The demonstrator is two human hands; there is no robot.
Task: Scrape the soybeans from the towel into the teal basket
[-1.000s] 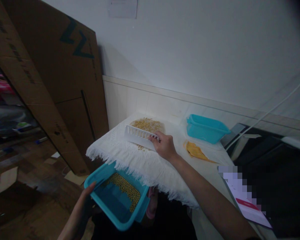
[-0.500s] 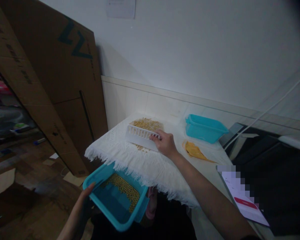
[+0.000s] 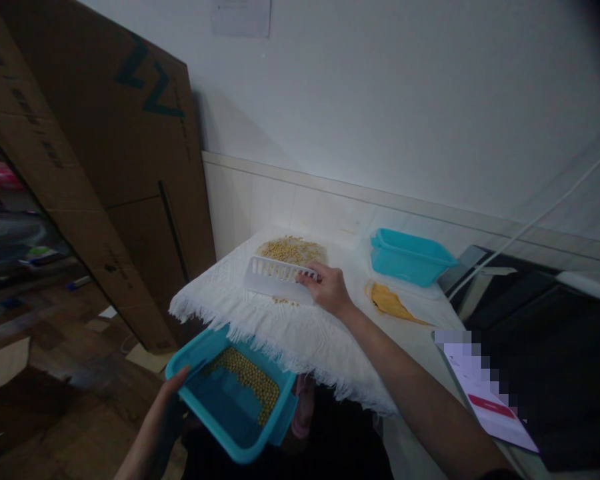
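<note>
My left hand (image 3: 173,393) grips the left rim of a teal plastic basin (image 3: 245,451), which hangs tilted just below the table's front edge. Soybeans (image 3: 247,373) lie along the far side of its bottom. On the white fringed tablecloth (image 3: 220,293), my right hand (image 3: 325,287) pinches the slotted upper edge of a white plastic slatted panel (image 3: 275,283) standing on its long side. A heap of soybeans (image 3: 293,250) spreads behind the panel, and a few loose beans (image 3: 283,301) lie in front of it.
A second teal basin (image 3: 413,257) stands at the table's back right, with a yellow cloth (image 3: 393,303) before it. A tablet-like screen (image 3: 485,393) lies at the right edge. A tall cardboard box (image 3: 130,167) stands to the left, and the wall (image 3: 330,193) borders the back.
My right hand has drawn the white panel slightly left and toward me, away from the main heap. My left hand and the basin stay in place.
</note>
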